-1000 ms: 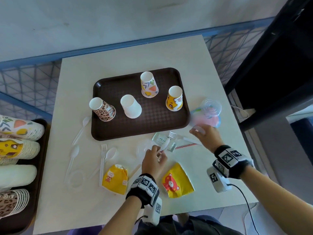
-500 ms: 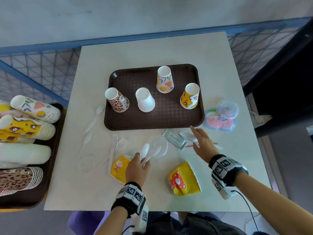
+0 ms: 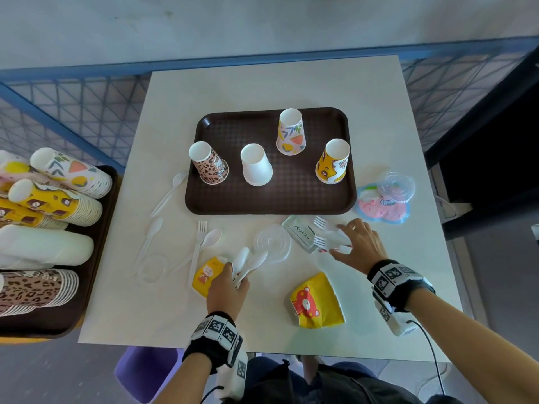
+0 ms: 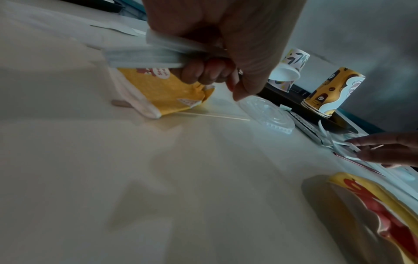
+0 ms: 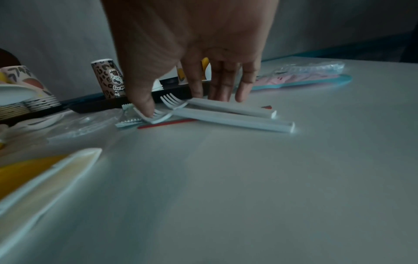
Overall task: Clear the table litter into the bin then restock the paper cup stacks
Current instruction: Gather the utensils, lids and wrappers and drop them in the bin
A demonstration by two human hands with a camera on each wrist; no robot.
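Near the front edge of the white desk (image 3: 291, 83), the left hand (image 3: 226, 293) holds two white plastic spoons (image 3: 248, 265), fingers curled round their handles with the bowls pointing away from the person. Just beside and partly under that hand lies a crushed yellow paper cup (image 3: 205, 275). The right hand (image 3: 360, 246) is spread wide, fingers straight, its fingertips (image 5: 239, 96) resting on two white plastic forks (image 5: 226, 114) that lie side by side on the desk; it grips nothing. Under the forks are a thin red straw (image 5: 167, 123) and a small clear packet (image 3: 300, 233) with printed writing. A clear plastic lid (image 3: 272, 243) lies between the two hands. Another flattened yellow cup with a red bear (image 3: 316, 301) lies nearer the person, between the wrists.

Beyond the hands a brown tray (image 3: 221, 199) carries four upside-down paper cups: leopard print (image 3: 210, 164), plain white (image 3: 256, 166), fruit pattern (image 3: 291, 134) and yellow (image 3: 332, 163). To the right of the tray a pink and blue wrapper (image 3: 382, 209) lies with a second clear lid (image 3: 398, 185) on it. More forks and spoons (image 3: 201, 246) lie scattered left of the hands. On a side tray (image 3: 96, 258) to the left, stacks of paper cups (image 3: 49, 199) lie on their sides.
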